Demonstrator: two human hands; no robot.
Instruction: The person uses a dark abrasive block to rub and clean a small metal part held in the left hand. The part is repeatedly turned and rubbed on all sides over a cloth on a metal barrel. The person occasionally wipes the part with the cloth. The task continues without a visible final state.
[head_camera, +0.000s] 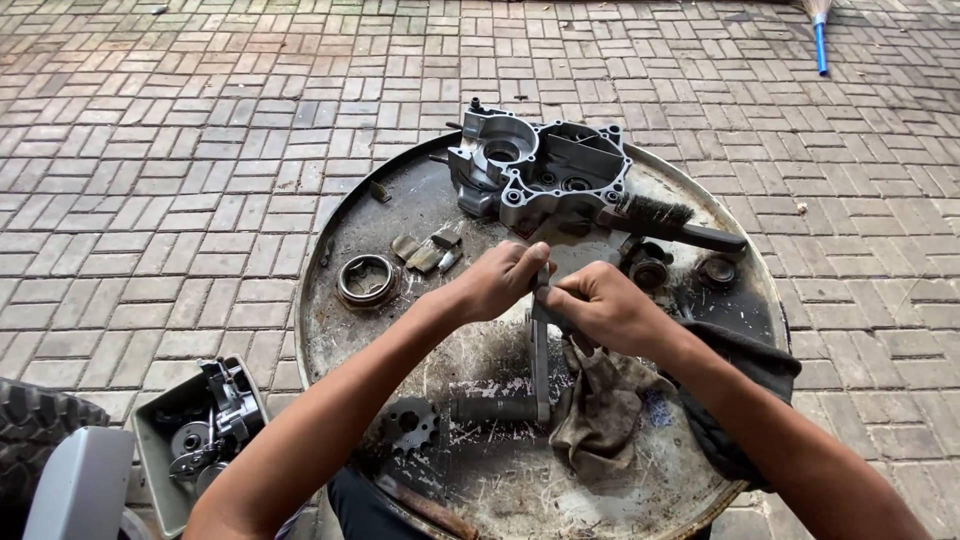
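Note:
My left hand (500, 280) and my right hand (600, 305) meet over a round, greasy metal drum top (345, 250). Both grip the upper end of a grey metal lever (540, 360) that hangs down to a rubber-covered foot peg (495, 409). A dirty rag (600, 410) is caught under my right hand and drapes onto the drum. Just beyond my hands stands a grey engine crankcase half (535, 170), with a black brush (670, 222) beside it.
On the drum lie a ring bearing (367, 279), small metal plates (425, 252), a sprocket (410, 424) and round parts (648, 270). A dark cloth (745, 360) hangs off the right rim. A tray of parts (200, 430) and a tyre (40, 420) sit left on the brick paving.

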